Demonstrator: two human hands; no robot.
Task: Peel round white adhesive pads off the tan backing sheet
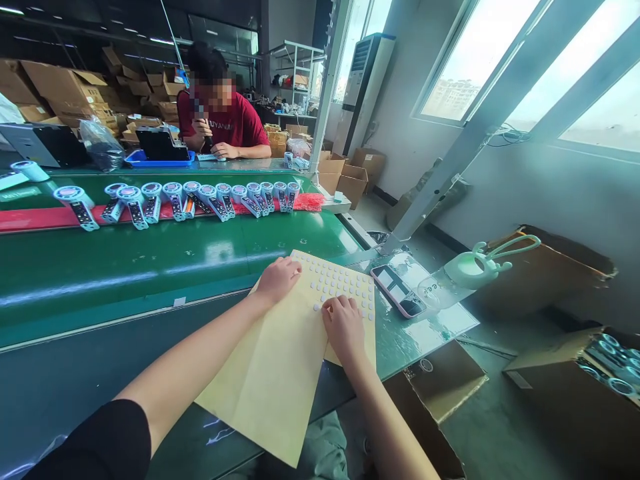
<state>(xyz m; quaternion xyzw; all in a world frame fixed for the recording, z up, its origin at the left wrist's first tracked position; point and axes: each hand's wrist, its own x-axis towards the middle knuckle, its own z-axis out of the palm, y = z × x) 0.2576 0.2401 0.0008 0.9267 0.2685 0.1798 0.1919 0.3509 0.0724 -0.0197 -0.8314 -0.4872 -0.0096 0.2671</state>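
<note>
A yellow backing sheet (280,373) lies over the bench edge, its near end hanging toward my lap. Rows of small round white stickers (345,279) cover its far right part. My left hand (280,279) rests on the sheet's far left edge, fingers curled and pressed together on the paper. Over the sheet's right side is my right hand (345,325), its fingers bent in a pinch. One white sticker (317,308) shows right at these fingertips. A second layer of yellow paper (369,343) is visible beneath the right wrist.
A phone (399,291) and a clear bottle with a green lid (457,273) sit to the right. Several handheld fans (131,205) stand along a red strip (30,219) on the green conveyor (150,267). Across it, a person (230,123) works. Cardboard boxes (555,393) stand lower right.
</note>
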